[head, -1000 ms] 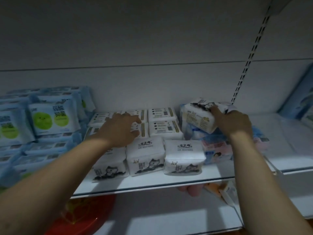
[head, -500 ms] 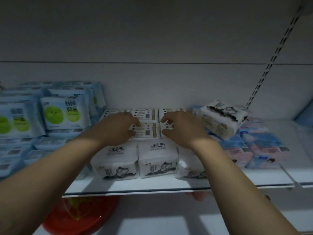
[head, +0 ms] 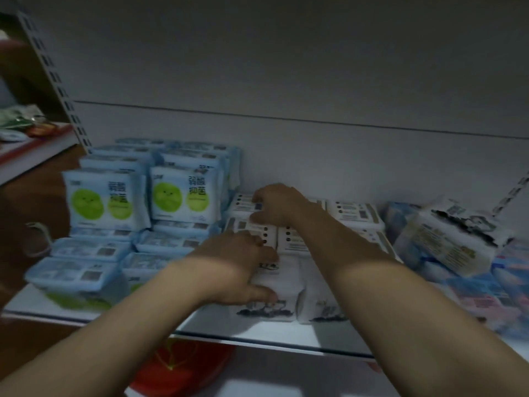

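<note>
White tissue packs with black ink drawings stand in rows on a white shelf point(head: 257, 333). My left hand point(head: 237, 267) grips the front left tissue pack point(head: 266, 308), fingers over its top and thumb on its front face. My right hand point(head: 277, 204) reaches across my left arm to the rear left tissue pack point(head: 240, 204), where its curled fingers and thumb pinch the pack's left end. A second front pack point(head: 320, 305) stands beside the first. One more white pack point(head: 452, 242) lies tilted on the pile at the right.
Blue wet-wipe packs with green circles point(head: 183, 193) are stacked left of the tissues. Blue and pink packs point(head: 481, 296) lie at the right. A red object point(head: 183, 365) sits on the shelf below. A slotted upright point(head: 57, 81) stands at the left, with another shelf of goods beyond it.
My right hand moved left to the rear left pack. My left hand dropped from the rear packs onto the front left pack and took hold. The view swung left.
</note>
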Tool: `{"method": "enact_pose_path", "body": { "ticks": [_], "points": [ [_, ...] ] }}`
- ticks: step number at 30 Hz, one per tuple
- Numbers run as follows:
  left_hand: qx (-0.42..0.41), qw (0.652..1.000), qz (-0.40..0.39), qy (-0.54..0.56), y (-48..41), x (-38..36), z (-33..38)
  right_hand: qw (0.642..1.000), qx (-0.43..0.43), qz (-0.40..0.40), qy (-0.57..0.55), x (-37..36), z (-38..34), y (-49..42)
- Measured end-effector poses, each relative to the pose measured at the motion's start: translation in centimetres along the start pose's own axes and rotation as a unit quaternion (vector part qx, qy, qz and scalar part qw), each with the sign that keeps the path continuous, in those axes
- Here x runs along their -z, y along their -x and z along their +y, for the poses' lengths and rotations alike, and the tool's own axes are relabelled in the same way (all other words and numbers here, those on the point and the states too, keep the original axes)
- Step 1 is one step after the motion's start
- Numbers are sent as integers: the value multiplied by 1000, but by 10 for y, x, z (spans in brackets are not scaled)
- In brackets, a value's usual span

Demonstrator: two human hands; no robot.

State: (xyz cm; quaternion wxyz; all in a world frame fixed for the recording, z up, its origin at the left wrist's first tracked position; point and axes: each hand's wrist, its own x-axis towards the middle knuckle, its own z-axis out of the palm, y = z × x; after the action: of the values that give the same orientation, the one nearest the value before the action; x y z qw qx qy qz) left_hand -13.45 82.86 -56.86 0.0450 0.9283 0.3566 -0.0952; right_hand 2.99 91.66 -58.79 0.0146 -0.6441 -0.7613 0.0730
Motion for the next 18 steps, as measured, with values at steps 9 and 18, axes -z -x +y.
{"method": "enact_pose_path", "body": {
  "ticks": [9,18],
  "points": [
    [-47,997,50,27,-7,-17,-15,995,-42,78,48,-5,-2,-18],
    [-23,997,10,75,-2,-14,-21,979,-155,131,-8,94,14,7]
  ]
}}
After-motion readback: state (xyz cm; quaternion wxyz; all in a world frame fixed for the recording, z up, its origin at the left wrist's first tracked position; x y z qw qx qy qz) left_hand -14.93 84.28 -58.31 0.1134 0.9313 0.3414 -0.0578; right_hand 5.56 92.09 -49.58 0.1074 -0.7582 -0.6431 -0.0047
